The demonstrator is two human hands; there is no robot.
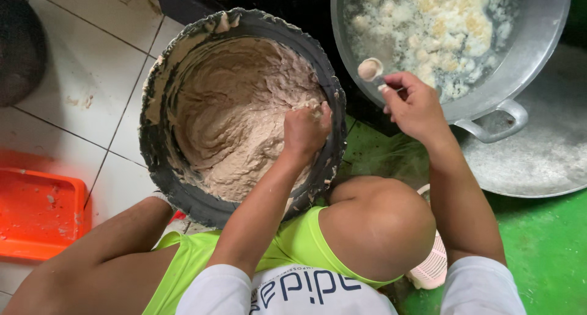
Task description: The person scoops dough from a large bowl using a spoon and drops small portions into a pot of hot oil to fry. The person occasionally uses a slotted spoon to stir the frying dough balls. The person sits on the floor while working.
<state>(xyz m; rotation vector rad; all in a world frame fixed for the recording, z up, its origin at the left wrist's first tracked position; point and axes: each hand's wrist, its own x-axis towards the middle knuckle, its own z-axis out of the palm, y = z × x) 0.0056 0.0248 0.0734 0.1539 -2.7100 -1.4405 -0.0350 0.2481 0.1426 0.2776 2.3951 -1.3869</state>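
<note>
You are mid-portioning: your left hand [306, 128] is closed on a pinch of batter in the black bowl [183, 193] while your right hand [413, 104] grips a loaded spoon [370, 69] over the wok [520, 64], which likely needs tipping next.

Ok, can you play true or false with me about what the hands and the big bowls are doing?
1. The left hand is in the dough. True.
2. The right hand holds a fork. False: it holds a small spoon.
3. The dough sits in a dark bucket. True.
4. The metal pan is empty. False: pale lumps float in it.
5. The tray on the tiles is blue. False: it is orange.
</note>
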